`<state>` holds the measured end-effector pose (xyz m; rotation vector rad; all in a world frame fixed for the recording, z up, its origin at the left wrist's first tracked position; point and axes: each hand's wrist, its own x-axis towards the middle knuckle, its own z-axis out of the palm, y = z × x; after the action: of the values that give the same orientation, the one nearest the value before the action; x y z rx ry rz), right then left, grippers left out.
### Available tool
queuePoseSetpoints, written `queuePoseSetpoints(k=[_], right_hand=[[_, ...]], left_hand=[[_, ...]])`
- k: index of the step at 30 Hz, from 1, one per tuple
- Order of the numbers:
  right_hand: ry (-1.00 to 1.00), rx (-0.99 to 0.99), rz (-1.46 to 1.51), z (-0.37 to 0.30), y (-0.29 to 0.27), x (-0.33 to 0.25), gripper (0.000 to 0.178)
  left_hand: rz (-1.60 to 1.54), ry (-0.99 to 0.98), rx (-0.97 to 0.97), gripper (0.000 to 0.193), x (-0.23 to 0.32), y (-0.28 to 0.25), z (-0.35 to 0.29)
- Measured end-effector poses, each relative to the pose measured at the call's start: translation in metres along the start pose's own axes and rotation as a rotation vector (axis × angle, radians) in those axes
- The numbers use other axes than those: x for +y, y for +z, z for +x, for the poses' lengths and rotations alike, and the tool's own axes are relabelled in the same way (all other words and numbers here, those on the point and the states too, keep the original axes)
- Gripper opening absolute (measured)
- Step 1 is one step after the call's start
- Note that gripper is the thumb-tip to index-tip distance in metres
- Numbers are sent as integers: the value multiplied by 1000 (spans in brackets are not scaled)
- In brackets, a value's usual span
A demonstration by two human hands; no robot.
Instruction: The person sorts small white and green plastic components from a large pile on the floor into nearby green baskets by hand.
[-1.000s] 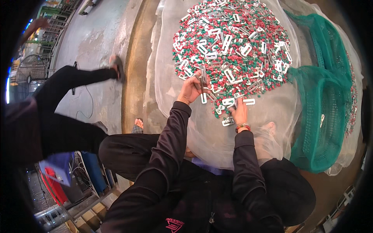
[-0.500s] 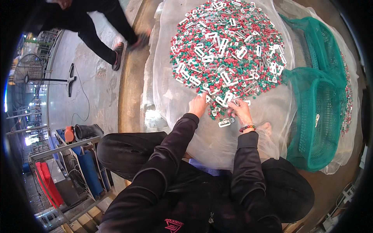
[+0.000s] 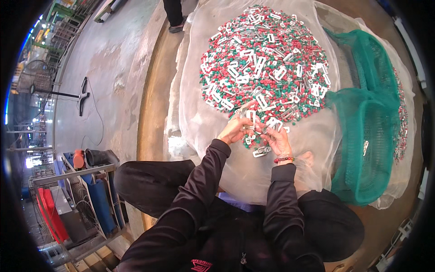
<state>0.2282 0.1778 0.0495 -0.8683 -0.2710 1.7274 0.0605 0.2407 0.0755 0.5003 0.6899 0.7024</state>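
A wide heap of small red and green pellets (image 3: 244,40) mixed with shiny metal buckles (image 3: 258,66) lies on a sheer white mesh cloth (image 3: 192,106). At the heap's near edge, my left hand (image 3: 233,130) is closed on a rectangular metal buckle (image 3: 251,118) between thumb and fingers. Close beside it on the right, my right hand (image 3: 277,140) pinches another metal buckle (image 3: 274,123). Their fingertips nearly meet; whether they touch I cannot tell. One more buckle (image 3: 261,152) rests on the cloth just below my hands, next to a few loose pellets.
To the right sit two baskets draped in green netting (image 3: 360,149), a metal piece (image 3: 365,148) on the nearer one. A second pellet pile (image 3: 400,118) lies beyond. Left are a rack with panels (image 3: 102,204), a floor stand (image 3: 83,96) and, farther off, a person's leg (image 3: 173,12).
My left hand has moved slightly down and now holds a buckle up near my right hand. My right hand has shifted a little downward. The walking person has moved mostly out of view.
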Motion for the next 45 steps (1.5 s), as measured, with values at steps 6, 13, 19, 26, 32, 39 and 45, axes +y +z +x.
queuePoseSetpoints(k=[6, 13, 19, 26, 32, 39, 45], right_hand=[[-119, 29, -78, 7, -4, 2, 34], [43, 96, -108, 4, -15, -3, 29], [45, 61, -166, 5, -4, -8, 27], [92, -34, -480, 7, -4, -19, 23], [-85, -5, -15, -2, 2, -30, 14], [-30, 425, -198, 27, -102, 25, 11], [-295, 589, -1003, 33, -87, 40, 21]], left_hand=[[1189, 154, 112, 44, -7, 12, 8], [1459, 246, -7, 44, -10, 14, 11], [1335, 215, 32, 39, -3, 22, 7], [1542, 201, 59, 40, -9, -1, 12], [388, -76, 70, 19, 7, -11, 5], [1551, 260, 92, 29, -55, -57, 37], [1828, 343, 244, 11, -72, -65, 37]])
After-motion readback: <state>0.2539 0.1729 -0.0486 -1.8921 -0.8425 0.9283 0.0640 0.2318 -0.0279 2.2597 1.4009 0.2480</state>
